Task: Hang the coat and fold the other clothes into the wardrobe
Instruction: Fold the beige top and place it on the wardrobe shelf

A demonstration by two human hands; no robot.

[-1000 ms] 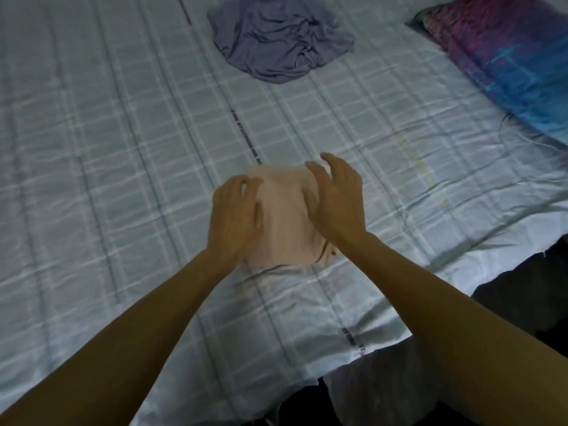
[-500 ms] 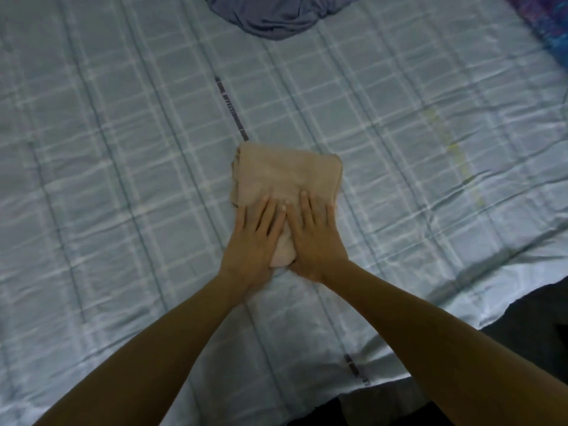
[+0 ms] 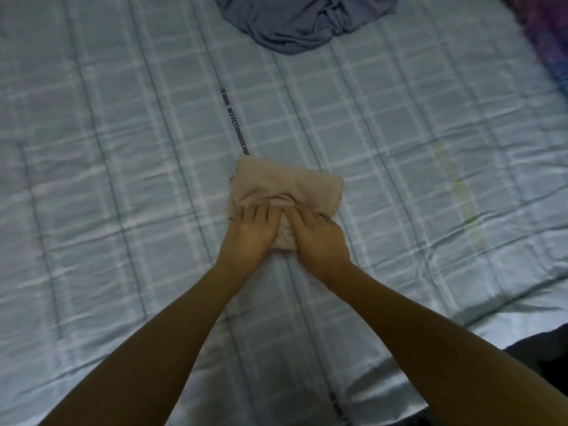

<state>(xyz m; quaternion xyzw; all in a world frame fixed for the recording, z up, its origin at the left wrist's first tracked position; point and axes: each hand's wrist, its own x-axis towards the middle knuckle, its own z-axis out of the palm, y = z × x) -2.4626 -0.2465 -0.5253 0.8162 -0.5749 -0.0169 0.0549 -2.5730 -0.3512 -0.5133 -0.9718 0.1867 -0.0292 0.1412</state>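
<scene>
The bed sheet (image 3: 123,179) is thin, satiny cloth with a soft sheen, and light catches on its many fine creases. Its checked lines lie flat in the fabric, and a narrow dark lettered strip (image 3: 233,118) runs flush along it. In the middle, the folded beige garment (image 3: 285,186) is soft, matt cloth with a slightly fuzzy look, puckered toward its near edge. At the far edge, the grey-blue garment (image 3: 295,23) is limp, thin, matt cloth, heavily rumpled. The pillow (image 3: 550,47) at far right is patterned cloth, too blurred to tell its finish.
</scene>
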